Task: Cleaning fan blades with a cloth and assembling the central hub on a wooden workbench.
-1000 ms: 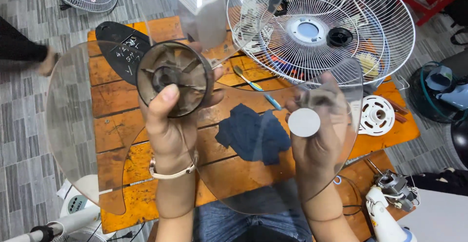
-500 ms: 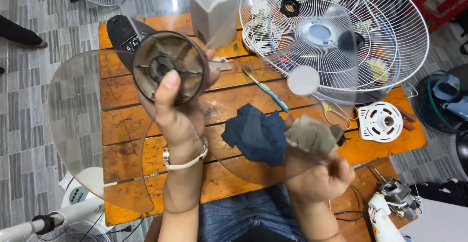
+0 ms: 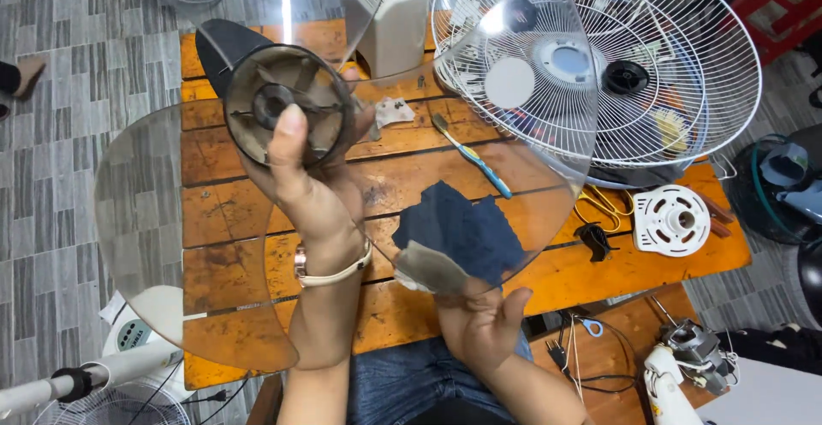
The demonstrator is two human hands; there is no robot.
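The left hand (image 3: 312, 190) grips the hub of a clear plastic three-bladed fan propeller (image 3: 287, 112) above the orange wooden table (image 3: 214, 219), the right hand (image 3: 479, 322) wiping one blade's edge with a grey cloth (image 3: 428, 267), other blades seemingly unwiped.

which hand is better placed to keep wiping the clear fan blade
Right. The right hand already presses a grey cloth against the transparent plastic fan blade, while the left hand grips the dark round hub.

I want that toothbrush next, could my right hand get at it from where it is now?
Probably not directly: the right hand holds a cloth under the clear fan blade, which hangs over the toothbrush.
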